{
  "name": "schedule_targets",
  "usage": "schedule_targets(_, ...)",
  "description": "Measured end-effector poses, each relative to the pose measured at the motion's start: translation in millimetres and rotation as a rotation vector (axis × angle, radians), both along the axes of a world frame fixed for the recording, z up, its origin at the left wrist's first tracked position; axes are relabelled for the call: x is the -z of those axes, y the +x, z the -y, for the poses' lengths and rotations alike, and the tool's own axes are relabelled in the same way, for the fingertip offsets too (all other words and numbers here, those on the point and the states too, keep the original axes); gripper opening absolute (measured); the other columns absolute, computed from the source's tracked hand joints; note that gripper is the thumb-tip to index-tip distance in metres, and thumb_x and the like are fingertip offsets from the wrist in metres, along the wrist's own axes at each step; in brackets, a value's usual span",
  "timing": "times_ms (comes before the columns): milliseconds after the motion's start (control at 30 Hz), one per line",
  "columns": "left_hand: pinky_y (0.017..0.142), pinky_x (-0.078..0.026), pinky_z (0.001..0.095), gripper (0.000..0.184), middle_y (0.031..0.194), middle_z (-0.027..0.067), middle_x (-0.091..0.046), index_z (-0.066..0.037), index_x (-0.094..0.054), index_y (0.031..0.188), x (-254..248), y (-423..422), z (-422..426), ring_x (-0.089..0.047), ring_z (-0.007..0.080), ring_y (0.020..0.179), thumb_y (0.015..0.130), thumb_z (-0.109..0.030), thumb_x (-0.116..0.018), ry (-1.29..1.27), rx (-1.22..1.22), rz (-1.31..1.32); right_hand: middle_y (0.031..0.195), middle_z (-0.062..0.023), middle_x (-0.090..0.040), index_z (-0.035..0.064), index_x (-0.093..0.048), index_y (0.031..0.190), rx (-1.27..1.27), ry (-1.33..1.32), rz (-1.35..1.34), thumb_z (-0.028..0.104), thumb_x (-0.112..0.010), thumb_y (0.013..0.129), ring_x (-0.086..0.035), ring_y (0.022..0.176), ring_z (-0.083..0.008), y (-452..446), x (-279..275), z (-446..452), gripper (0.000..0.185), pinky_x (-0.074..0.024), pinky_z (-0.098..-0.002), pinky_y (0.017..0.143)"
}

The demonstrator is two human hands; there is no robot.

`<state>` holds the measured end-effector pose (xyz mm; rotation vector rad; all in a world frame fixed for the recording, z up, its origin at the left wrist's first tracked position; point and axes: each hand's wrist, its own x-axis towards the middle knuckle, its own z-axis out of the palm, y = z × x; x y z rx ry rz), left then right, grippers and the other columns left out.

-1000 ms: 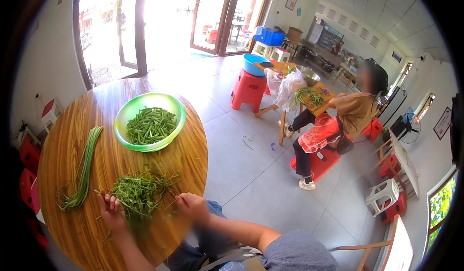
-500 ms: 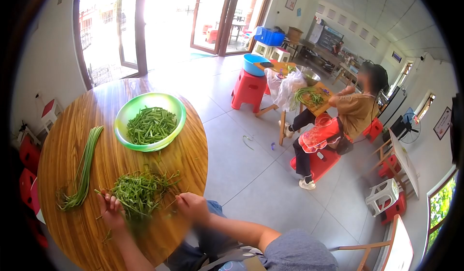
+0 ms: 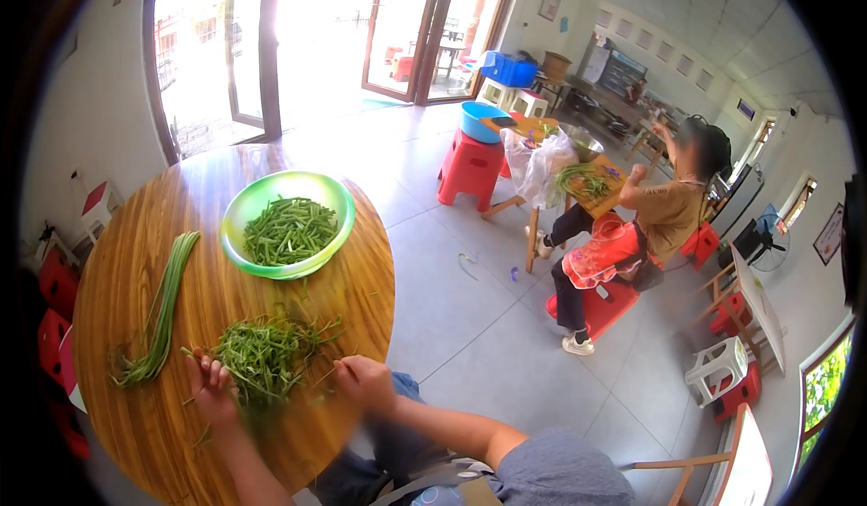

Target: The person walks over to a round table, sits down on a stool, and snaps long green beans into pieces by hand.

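left hand (image 3: 212, 390): at your near-left edge of the leafy pile (image 3: 264, 354). fingers curled, short stem end (image 3: 188, 352) showing at the tips; can't tell if you're pinching it.
right hand (image 3: 364, 385): just right of the pile, fingers curled in and pressed together. thin strands (image 3: 321, 380) lie by the tips; can't tell if any is gripped.
leafy pile: loose tangle on the round wooden table (image 3: 128, 235), between your hands.
cut stems (image 3: 287, 232): in the green bowl (image 3: 236, 222), beyond the pile.
long stalks (image 3: 170, 303): bundled on the table, left of the pile, apart from the bowl.
stem handling: i'd work with fingertips, one stem at a time; a fistful would likely drag the tangle along.
pull: keep it short and low, i'd say; thin strands may snap or scatter.
spacing: best keep your wrists off the pile and the loose bits away from the long stalks.
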<state>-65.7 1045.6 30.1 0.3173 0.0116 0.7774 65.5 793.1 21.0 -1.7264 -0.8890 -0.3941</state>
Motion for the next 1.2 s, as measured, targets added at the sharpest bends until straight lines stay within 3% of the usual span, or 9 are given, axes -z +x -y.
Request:
schedule_targets(233, 0.042, -0.028, 0.0178, 0.024, 0.071, -0.0012, -0.047, -0.003, -0.057, 0.101, -13.2, 4.4, 11.9, -0.035, 0.0046, 0.051, 0.092, -0.024, -0.052, 0.045, -0.07, -0.212, 0.072, -0.0136, -0.061, 0.0023, -0.061, 0.078, -0.003, -0.081, 0.003, 0.015, -0.06, 0.082, -0.059, 0.064, -0.0304, 2.1, -2.6, 0.4, 0.013, -0.0478, -0.035, 0.055)
schedule_targets(333, 0.042, -0.025, 0.0175, 0.022, 0.062, -0.0052, -0.039, -0.002, -0.06, 0.1, -15.4, 5.2, 14.0, -0.032, 0.0031, 0.05, 0.09, -0.021, -0.053, 0.178, -0.033, -0.317, 0.074, -0.0137, -0.061, 0.0018, -0.063, 0.085, -0.099, -0.045, -0.268, 0.014, -0.061, 0.083, -0.06, 0.063, -0.0236, -0.9, -13.6, -6.5, 0.012, -0.0471, -0.0313, 0.057)
schedule_targets(400, 0.049, -0.034, 0.0196, 0.024, 0.069, -0.003, -0.051, 0.0, -0.059, 0.106, -27.6, 7.0, 28.8, -0.039, 0.0043, 0.055, 0.089, -0.017, -0.053, 0.174, -0.111, -0.492, 0.075, -0.0102, -0.061, 0.0013, -0.063, 0.089, -0.153, 0.009, -0.322, 0.013, -0.061, 0.085, -0.056, 0.064, -0.0132, -2.4, -27.6, -19.6, 0.013, -0.0446, -0.027, 0.057)
schedule_targets(433, 0.053, -0.037, 0.0198, 0.025, 0.075, -0.0003, -0.056, 0.001, -0.058, 0.109, -13.1, 8.4, 18.8, -0.043, 0.0054, 0.058, 0.089, -0.014, -0.052, 0.271, -0.046, -0.361, 0.075, -0.0073, -0.061, 0.0011, -0.063, 0.089, -0.169, 0.028, -0.269, 0.013, -0.06, 0.086, -0.053, 0.065, -0.0113, -2.7, -39.0, -29.4, 0.013, -0.0437, -0.0254, 0.058)
schedule_targets(533, 0.054, -0.037, 0.0192, 0.024, 0.077, 0.0004, -0.057, 0.001, -0.058, 0.106, -26.7, 7.1, 29.8, -0.045, 0.0064, 0.06, 0.09, -0.014, -0.05, 0.528, -0.075, -0.402, 0.077, -0.0044, -0.059, -0.0016, -0.063, 0.093, -0.335, 0.145, -0.417, 0.013, -0.057, 0.088, -0.051, 0.072, -0.0087, 1.3, -58.5, -65.3, 0.016, -0.0416, -0.022, 0.065)
schedule_targets(633, 0.053, -0.036, 0.0191, 0.022, 0.076, 0.0004, -0.057, -0.001, -0.059, 0.103, -32.0, 9.4, 32.2, -0.045, 0.0066, 0.059, 0.091, -0.015, -0.049, 0.363, -0.048, -0.503, 0.079, -0.0021, -0.059, -0.002, -0.063, 0.096, -0.421, 0.115, -0.339, 0.013, -0.057, 0.088, -0.051, 0.073, -0.0071, 7.1, -65.4, -109.4, 0.017, -0.0411, -0.0212, 0.064)
schedule_targets(733, 0.052, -0.035, 0.0192, 0.021, 0.074, 0.0002, -0.057, -0.002, -0.061, 0.1, -37.6, 6.5, 35.7, -0.045, 0.0066, 0.057, 0.091, -0.018, -0.05, 0.376, -0.006, -0.505, 0.08, -0.0004, -0.06, -0.0019, -0.063, 0.099, -0.674, -0.039, -0.69, 0.012, -0.058, 0.087, -0.051, 0.07, -0.0061, 7.1, -83.2, -141.7, 0.019, -0.0411, -0.0206, 0.063)
schedule_targets(833, 0.051, -0.035, 0.0198, 0.021, 0.072, 0.0002, -0.057, -0.003, -0.062, 0.097, -29.1, 10.2, 32.8, -0.045, 0.0067, 0.055, 0.091, -0.02, -0.052, 0.385, -0.023, -0.528, 0.08, 0.0, -0.06, -0.0017, -0.063, 0.101, -0.966, -0.23, -0.796, 0.013, -0.06, 0.086, -0.052, 0.068, -0.0054, 7.3, -89.8, -161.4, 0.021, -0.0413, -0.0203, 0.061)
schedule_targets(1200, 0.053, -0.041, 0.0238, 0.023, 0.074, 0.0078, -0.059, 0.004, -0.061, 0.096, -32.7, 12.1, 36.6, -0.052, 0.0121, 0.06, 0.09, -0.014, -0.048, 0.438, 0.122, -0.641, 0.078, 0.0002, -0.058, -0.0019, -0.064, 0.095, -1.054, -0.021, -1.06, 0.014, -0.059, 0.087, -0.048, 0.065, -0.006, 32.2, -50.0, -166.7, 0.018, -0.04, -0.0201, 0.057)
